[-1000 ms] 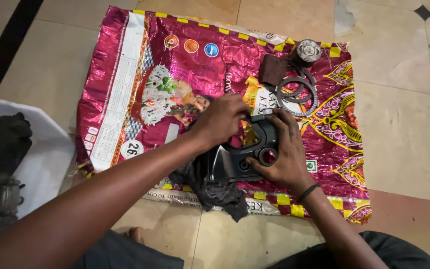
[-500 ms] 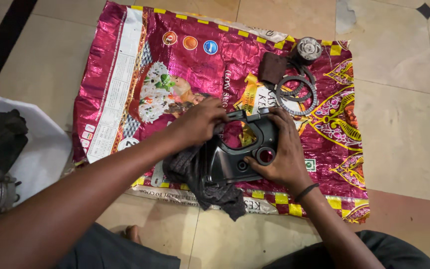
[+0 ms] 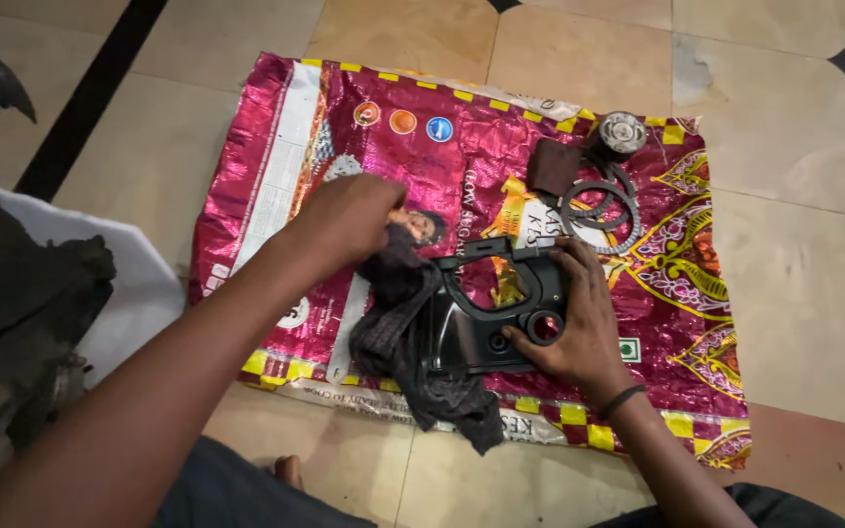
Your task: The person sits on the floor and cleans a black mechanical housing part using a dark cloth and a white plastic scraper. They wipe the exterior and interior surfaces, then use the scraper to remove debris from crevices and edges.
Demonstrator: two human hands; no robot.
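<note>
At the centre of a shiny magenta sack point(image 3: 276, 196) spread flat on the tiled floor point(image 3: 794, 293), the person's right hand point(image 3: 569, 318) presses down on a black machine cover point(image 3: 486, 323). Its grip is closed on the part: the fingers point(image 3: 579, 264) wrap over the top edge and the thumb sits beside a round hole in the lower corner. The cover lies flat on the sack, just in front of the person's knees.

The left hand point(image 3: 349, 215) is bunched tightly around one end of a dark rag point(image 3: 413, 342). The cloth trails down from the fist, drapes over the left side of the cover and ends in a loose heap on the sack's near edge.

To wipe such a part well, the holding hand should probably keep it pinned so it cannot slide on the slick sack, while the cloth is pulled taut and worked into the curved recess rather than skimmed across the top.

Beyond the right hand, toward the sack's far right corner, lie two thin metal rings point(image 3: 599, 207), overlapping, with a small dark brown pad point(image 3: 552, 166) touching them and a round grey metal part point(image 3: 623, 132) just behind.

Far left, a white sheet point(image 3: 139, 284) carries dark, greasy machine parts point(image 3: 22, 293), well apart from both hands.
</note>
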